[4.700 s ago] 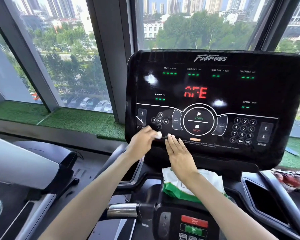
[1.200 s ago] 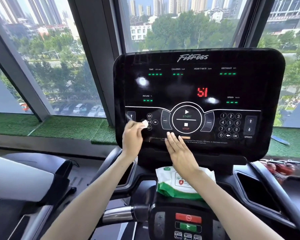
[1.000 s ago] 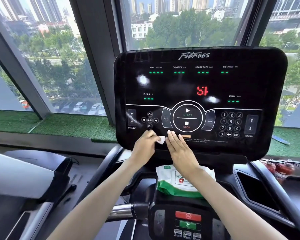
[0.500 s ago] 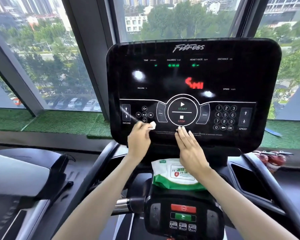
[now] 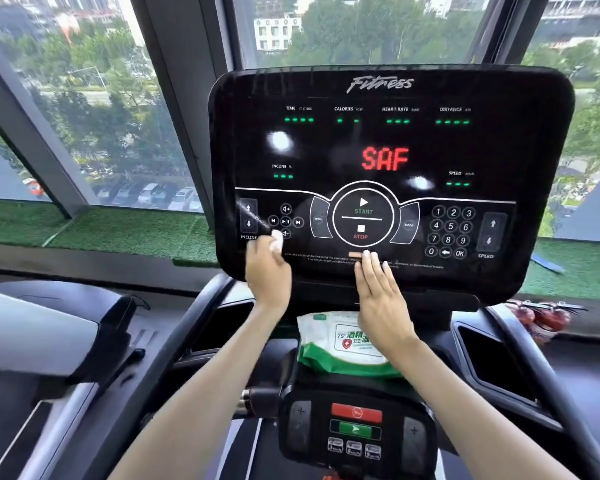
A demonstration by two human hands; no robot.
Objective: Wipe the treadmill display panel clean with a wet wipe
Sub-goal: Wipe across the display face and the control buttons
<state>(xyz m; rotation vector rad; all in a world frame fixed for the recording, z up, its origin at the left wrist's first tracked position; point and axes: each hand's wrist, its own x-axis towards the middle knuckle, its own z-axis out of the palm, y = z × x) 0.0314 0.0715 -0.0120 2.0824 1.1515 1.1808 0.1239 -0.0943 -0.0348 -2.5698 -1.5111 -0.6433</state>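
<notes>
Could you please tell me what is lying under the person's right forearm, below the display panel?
A green-and-white wet wipe pack lies on the console ledge below the display panel. The right hand and its forearm cover the pack's right part, hiding the label there.

Parked cars [image 5: 153, 195] show through the window [image 5: 94, 98] above a green turf ledge [image 5: 118, 233].

Wipes pack [image 5: 340, 344] below display panel [image 5: 388, 150], before it.
</notes>
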